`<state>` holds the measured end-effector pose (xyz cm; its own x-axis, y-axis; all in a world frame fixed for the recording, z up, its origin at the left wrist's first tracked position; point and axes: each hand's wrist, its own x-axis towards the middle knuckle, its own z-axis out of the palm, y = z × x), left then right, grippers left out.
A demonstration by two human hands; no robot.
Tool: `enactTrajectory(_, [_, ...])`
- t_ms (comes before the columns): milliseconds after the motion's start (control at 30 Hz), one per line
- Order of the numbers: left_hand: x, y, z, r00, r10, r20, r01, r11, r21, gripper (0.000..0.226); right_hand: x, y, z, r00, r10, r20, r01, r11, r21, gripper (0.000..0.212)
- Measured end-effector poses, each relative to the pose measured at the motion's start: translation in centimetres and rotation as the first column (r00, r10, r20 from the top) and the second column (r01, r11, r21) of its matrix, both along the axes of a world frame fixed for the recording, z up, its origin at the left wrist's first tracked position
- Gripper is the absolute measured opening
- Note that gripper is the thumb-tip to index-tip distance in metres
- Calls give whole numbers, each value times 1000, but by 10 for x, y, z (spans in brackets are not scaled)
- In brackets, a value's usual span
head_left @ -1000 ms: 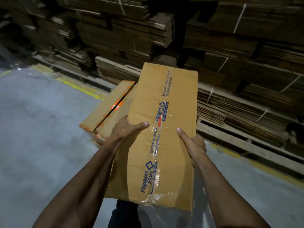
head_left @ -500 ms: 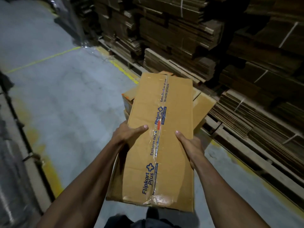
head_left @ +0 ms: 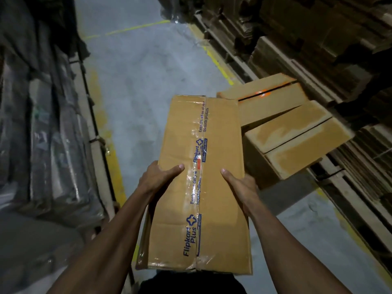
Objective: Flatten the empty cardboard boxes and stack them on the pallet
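I carry a long brown cardboard box (head_left: 218, 158) sealed with clear tape printed in blue, held out in front of my waist. My left hand (head_left: 158, 179) grips its left side with the thumb lying on the top face. My right hand (head_left: 239, 187) grips the right side the same way. The fingers of both hands are hidden under the box. Two more brown boxes sit just right of it: one with orange tape (head_left: 269, 98) and a nearer one (head_left: 297, 139) with a dark seam.
Tall stacks of flattened cardboard on wooden pallets (head_left: 318, 49) line the right side. Dark plastic-wrapped loads (head_left: 46, 124) stand along the left. A grey concrete aisle (head_left: 135, 71) with yellow floor lines runs ahead between them.
The view has swung left down the aisle while the box stays in both hands. The two other boxes now appear to the right of the carried box instead of behind it.
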<state>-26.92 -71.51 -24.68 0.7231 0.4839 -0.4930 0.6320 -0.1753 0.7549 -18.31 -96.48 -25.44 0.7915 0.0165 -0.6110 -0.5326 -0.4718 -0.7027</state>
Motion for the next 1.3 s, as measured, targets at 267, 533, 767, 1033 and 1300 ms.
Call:
enactTrajectory(267, [-49, 53, -124, 981, 168, -98, -172, 985, -33, 44, -15, 70, -112, 981, 177, -76, -187, 970, -156, 92])
enactTrajectory(533, [-53, 80, -286, 953, 247, -175, -248, 969, 12, 72, -4, 104, -274, 967, 229, -113, -247, 951, -188, 89])
enactTrajectory(767, [-60, 75, -389, 933, 318, -170, -317, 948, 36, 66, -4, 110, -377, 952, 295, -82, -306, 928, -212, 76])
enactTrajectory(1033, [-47, 87, -481, 925, 364, -105, -362, 931, 34, 72, 9, 129, -463, 948, 317, 1, -307, 917, -254, 70])
enactTrajectory(1300, [-50, 76, -556, 931, 356, -85, -357, 934, -1, 82, 1, 127, -529, 969, 245, -37, -245, 925, -290, 102])
